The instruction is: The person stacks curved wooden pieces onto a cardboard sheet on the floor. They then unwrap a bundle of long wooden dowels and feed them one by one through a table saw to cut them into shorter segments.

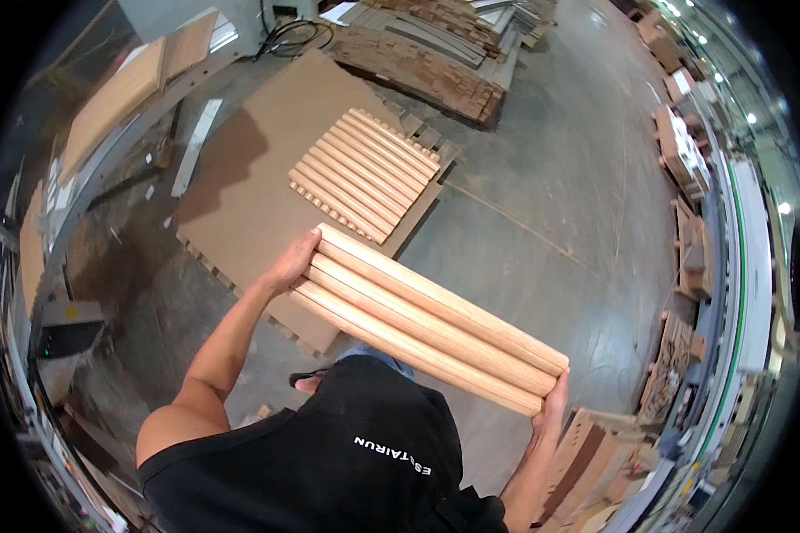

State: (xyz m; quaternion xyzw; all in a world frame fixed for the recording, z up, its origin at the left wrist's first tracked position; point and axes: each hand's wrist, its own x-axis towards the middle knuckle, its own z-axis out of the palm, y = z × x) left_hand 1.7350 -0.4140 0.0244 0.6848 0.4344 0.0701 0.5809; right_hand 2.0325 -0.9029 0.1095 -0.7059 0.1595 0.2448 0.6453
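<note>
Three long, pale wooden mouldings (427, 311) with rounded faces lie side by side in front of me, slanting from upper left down to the right. My left hand (293, 261) is closed around their left end. At the opposite end my right hand (554, 404) grips them, its fingers partly hidden by the wood. I hold the mouldings off the floor, at about waist height. Beyond them, a layered stack of similar rounded mouldings (364, 173) rests on a brown sheet (240, 178) that covers a pallet. The stack is nearest to my left hand.
A pallet of wooden strips (427, 67) stands at the far side. On the left is a machine frame carrying wooden boards (116, 107). More boards (587, 462) lie at the lower right, near a long conveyor-like structure (747, 266). Grey concrete floor (542, 178) stretches between.
</note>
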